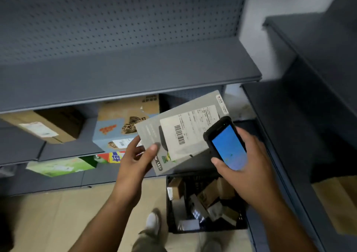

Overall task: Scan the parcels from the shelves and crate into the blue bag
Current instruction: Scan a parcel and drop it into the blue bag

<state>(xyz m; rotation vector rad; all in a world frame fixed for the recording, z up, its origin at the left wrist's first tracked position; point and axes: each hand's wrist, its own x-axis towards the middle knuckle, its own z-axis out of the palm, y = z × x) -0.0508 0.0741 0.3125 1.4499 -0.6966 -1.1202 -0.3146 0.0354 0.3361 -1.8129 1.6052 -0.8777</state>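
Above the black crate (pixel 204 203), the left hand (pixel 135 155) pinches a flat grey parcel (pixel 179 132), barcode label up; the right hand (pixel 247 161) grips the handheld scanner (pixel 226 143) beside it. Scanning seems underway; next, aim at the barcode.

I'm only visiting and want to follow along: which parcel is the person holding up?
Look at the grey metal shelving; in front of its lower shelves, the left hand grips a flat grey card parcel beside a black handheld scanner. Unlike the brown cardboard boxes shelved behind, it is thin, tilted and held in mid-air.
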